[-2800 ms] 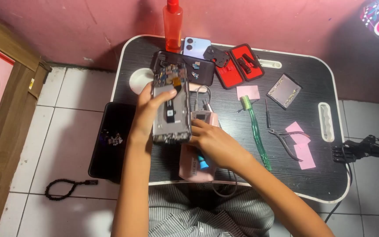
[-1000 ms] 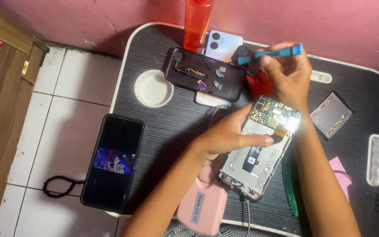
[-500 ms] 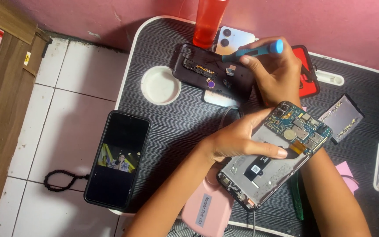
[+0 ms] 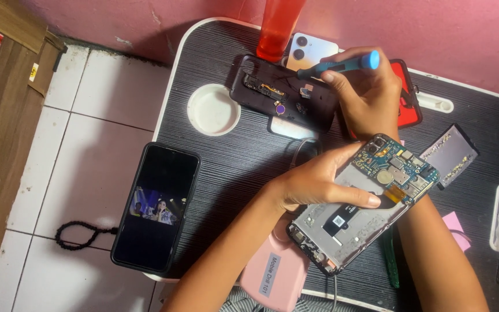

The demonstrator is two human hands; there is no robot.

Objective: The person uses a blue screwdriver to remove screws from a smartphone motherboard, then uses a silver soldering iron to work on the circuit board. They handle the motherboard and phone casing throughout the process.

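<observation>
My left hand (image 4: pixel 319 179) grips an opened phone frame (image 4: pixel 356 214) with its circuit board exposed, holding it tilted over the black striped lap table (image 4: pixel 232 156). My right hand (image 4: pixel 368 95) holds a blue-handled screwdriver (image 4: pixel 342 65), its tip reaching toward the black back cover (image 4: pixel 281 95) lying inside-up at the table's far side. Small parts lie in that cover.
A red bottle (image 4: pixel 278 26) and a white phone (image 4: pixel 310 52) stand at the far edge. A white round recess (image 4: pixel 213 108) is left of the cover. A black phone (image 4: pixel 157 205) with a lit screen overhangs the left edge. A pink case (image 4: pixel 275 274), red tool case (image 4: pixel 405 95), dark panel (image 4: pixel 449 155) lie nearby.
My right hand has carried the screwdriver from above the phone frame to the black back cover. My left hand has kept hold of the frame, tilted more to the right.
</observation>
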